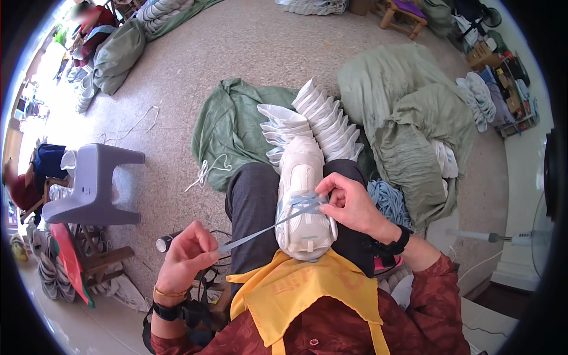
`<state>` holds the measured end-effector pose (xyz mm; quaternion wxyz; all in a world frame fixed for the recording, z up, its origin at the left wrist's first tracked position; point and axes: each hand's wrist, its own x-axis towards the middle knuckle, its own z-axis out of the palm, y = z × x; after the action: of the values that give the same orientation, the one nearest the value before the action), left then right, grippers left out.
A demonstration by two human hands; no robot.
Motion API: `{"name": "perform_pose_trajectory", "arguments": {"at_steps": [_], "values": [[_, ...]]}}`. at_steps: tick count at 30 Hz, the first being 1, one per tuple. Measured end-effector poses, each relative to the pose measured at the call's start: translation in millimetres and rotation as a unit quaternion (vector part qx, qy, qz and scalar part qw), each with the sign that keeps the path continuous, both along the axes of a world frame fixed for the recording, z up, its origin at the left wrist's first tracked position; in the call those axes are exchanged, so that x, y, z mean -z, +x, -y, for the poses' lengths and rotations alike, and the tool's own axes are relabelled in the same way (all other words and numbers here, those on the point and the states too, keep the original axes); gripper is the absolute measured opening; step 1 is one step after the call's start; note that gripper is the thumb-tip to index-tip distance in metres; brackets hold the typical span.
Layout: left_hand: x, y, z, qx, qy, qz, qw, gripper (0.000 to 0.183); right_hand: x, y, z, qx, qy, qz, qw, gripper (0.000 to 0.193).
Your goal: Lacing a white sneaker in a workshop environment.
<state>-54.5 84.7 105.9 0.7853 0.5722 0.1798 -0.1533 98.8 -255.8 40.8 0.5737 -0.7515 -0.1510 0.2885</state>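
A white sneaker [300, 171] rests on my lap, its toe pointing away from me. Light blue-grey shoelace [260, 234] crosses the sneaker's tongue area and runs taut down to the left. My left hand [190, 251], off to the left of the shoe, pinches the free end of that lace. Over the shoe's right side, my right hand [350, 203] has thumb and fingers pinched on the lace at the eyelets. Beyond my knees lie stacked white shoe uppers [328, 121] on a green cloth sack [222, 118].
A bundle of blue laces [389, 204] lies by my right thigh, beside a large green sack [414, 130]. To the left stand a grey plastic stool [100, 183] and a red-topped stool [70, 260]. A fan [538, 236] is at the right. Another person [94, 26] sits far left.
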Motion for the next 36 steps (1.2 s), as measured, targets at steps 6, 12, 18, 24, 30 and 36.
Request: {"name": "perform_pose_trajectory", "arguments": {"at_steps": [6, 12, 18, 24, 30, 36], "values": [[7, -12, -14, -0.050, -0.010, 0.020, 0.998, 0.029, -12, -5, 2, 0.001, -0.069, 0.069, 0.995, 0.024], [17, -8, -11, -0.036, 0.019, -0.003, 0.999, 0.027, -18, -13, 3, -0.012, -0.097, 0.157, 0.983, 0.018], [18, 3, -7, 0.104, 0.226, 0.016, 0.969, 0.021, -26, -18, 6, -0.029, -0.121, 0.199, 0.972, 0.015], [22, 6, -15, 0.147, 0.353, 0.080, 0.921, 0.017, -28, -25, 22, -0.021, -0.137, 0.151, 0.979, 0.015], [10, 14, -8, 0.084, 0.195, 0.043, 0.976, 0.018, -44, -31, 15, -0.027, -0.107, 0.192, 0.975, 0.011], [4, 20, -9, 0.108, 0.282, 0.107, 0.947, 0.021, -42, -26, -3, -0.055, -0.119, 0.180, 0.975, 0.016]]}}
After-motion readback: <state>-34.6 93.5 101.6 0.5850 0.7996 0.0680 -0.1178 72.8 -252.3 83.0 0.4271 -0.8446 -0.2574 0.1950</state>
